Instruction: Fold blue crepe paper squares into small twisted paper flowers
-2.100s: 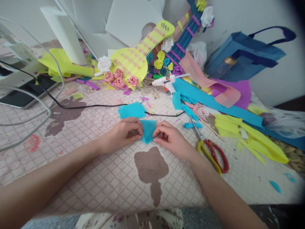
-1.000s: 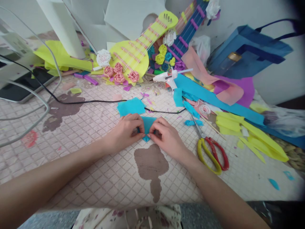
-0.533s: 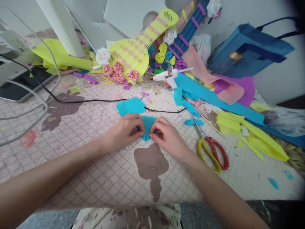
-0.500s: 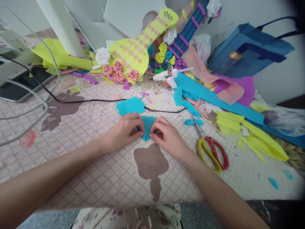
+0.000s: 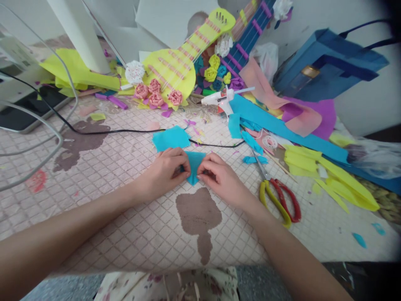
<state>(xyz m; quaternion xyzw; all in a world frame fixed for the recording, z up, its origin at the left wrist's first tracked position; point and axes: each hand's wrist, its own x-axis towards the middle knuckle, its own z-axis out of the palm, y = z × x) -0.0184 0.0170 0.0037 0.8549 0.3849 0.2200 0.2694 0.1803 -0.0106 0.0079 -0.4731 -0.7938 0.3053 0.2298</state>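
Observation:
A small piece of blue crepe paper point(image 5: 195, 162) is stretched between my two hands, its lower end narrowing to a point towards me. My left hand point(image 5: 174, 169) pinches the left edge with thumb and fingertips. On the opposite edge, my right hand point(image 5: 217, 174) has the same kind of pinch. The sides of the paper are hidden behind my fingers. Just beyond my left hand lies a second blue crepe paper piece point(image 5: 171, 139), flat on the quilted cloth point(image 5: 131, 225). Scissors point(image 5: 277, 196) with one yellow and one red handle rest to the right of my right hand.
A white glue gun point(image 5: 221, 99) stands farther back, its black cable point(image 5: 125, 131) crossing the cloth. Behind are a yellow paper guitar point(image 5: 172, 71) with pink roses and a blue one point(image 5: 247, 42). Yellow paper strips point(image 5: 338, 179) and a blue bag point(image 5: 326, 67) are at the right.
My hands have drawn together on the blue crepe paper since the oldest frame, and its lower end now looks narrower and creased. In the last half second they have hardly moved. The view shifted slightly.

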